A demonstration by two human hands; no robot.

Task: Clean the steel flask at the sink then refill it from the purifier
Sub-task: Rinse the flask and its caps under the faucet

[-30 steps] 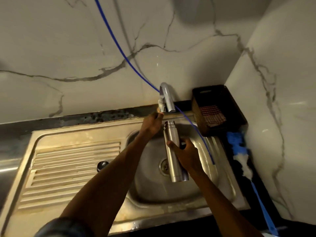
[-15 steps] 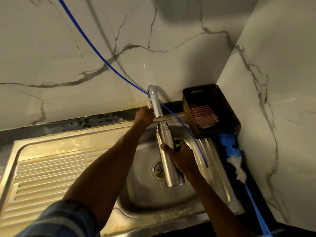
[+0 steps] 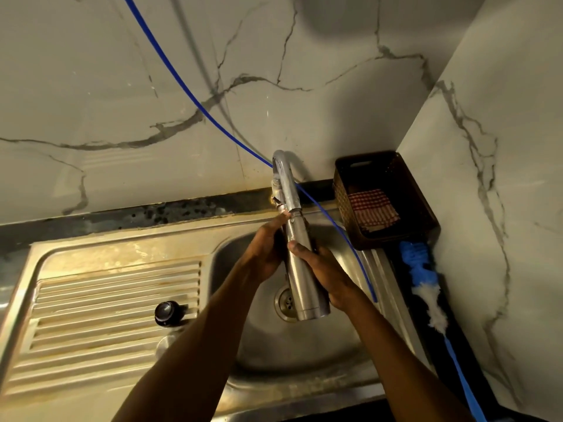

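Both hands are on the flask now: the right hand (image 3: pixel 324 274) wraps its fingers and thumb around the middle of the steel flask (image 3: pixel 303 269), thumb lying across the near side, and the left hand (image 3: pixel 268 248) has come off the tap area, where it was half a second ago, and closed in on the flask's upper part from the left, fingers curled against the neck. How firmly that left hand grips is hard to judge, since the flask body hides its fingertips. The flask is held nearly upright, leaning a little, base toward the camera and mouth right up under the spout of the tap (image 3: pixel 288 187); a moment back there was a clear gap between the mouth and the spout, and now the two look to be touching or just short of it. It hangs over the bowl of the steel sink (image 3: pixel 122 248), above the drain (image 3: pixel 285 301). On the ribbed drainboard to the left sits a small black cap (image 3: pixel 166 312), well apart from the hands. A thin blue tube (image 3: pixel 189 95) runs down across the marble wall, passes behind the tap and drops into the bowl on the right. In the corner stands a dark basket (image 3: pixel 426 214) with a red checked cloth (image 3: pixel 373 208) inside, and just in front of it lies a blue-and-white brush (image 3: pixel 423 278) along the counter edge.
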